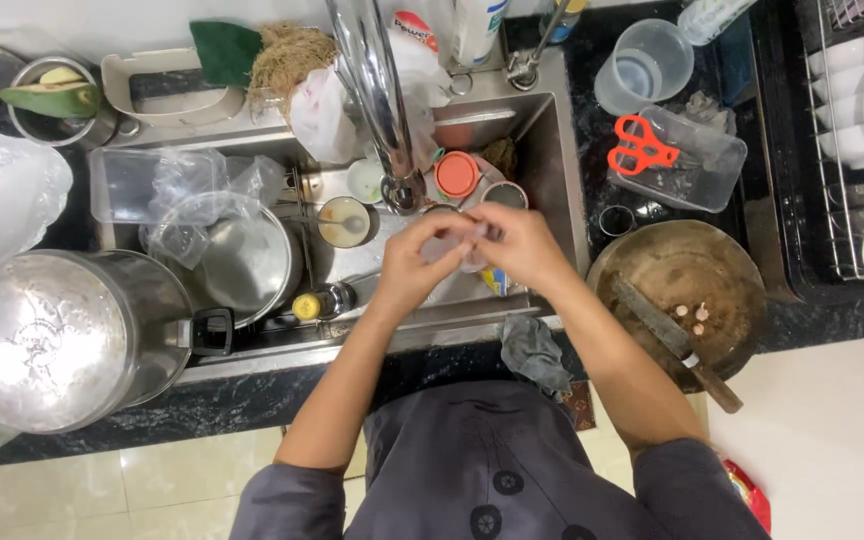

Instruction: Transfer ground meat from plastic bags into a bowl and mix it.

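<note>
— Where were the hands?

— Both met at the centre of the frame, over the sink [552, 140], just below the tall chrome tap [377, 90]. The left hand [414, 262] and the right hand [520, 245] were pressed together around a small clear plastic container [460, 248].

— How was the grip?

— Narrow on both sides: the fingers of each hand curled closed on the container, which showed only as a pale, see-through patch between them. Whether it had a lid, I could not tell.

— What lay in the sink?

— Left of the hands, a steel pot [242, 260] with a thin plastic bag in it, a cup with a spoon [344, 222], and a small yellow-capped bottle [314, 304] near the front edge. Above the hands, a round orange lid [457, 174].

— And on the table?

— At the lower left, a large steel cooker [52, 340] with a black handle. At the right, a round wooden chopping board [687, 275] carrying a cleaver [667, 335] and a few garlic cloves [694, 315]. Above it, a clear box with orange scissors [642, 145], and a dish rack [857, 130] at the far right edge. A grey cloth [534, 352] hung over the front edge, just below the right wrist.
</note>
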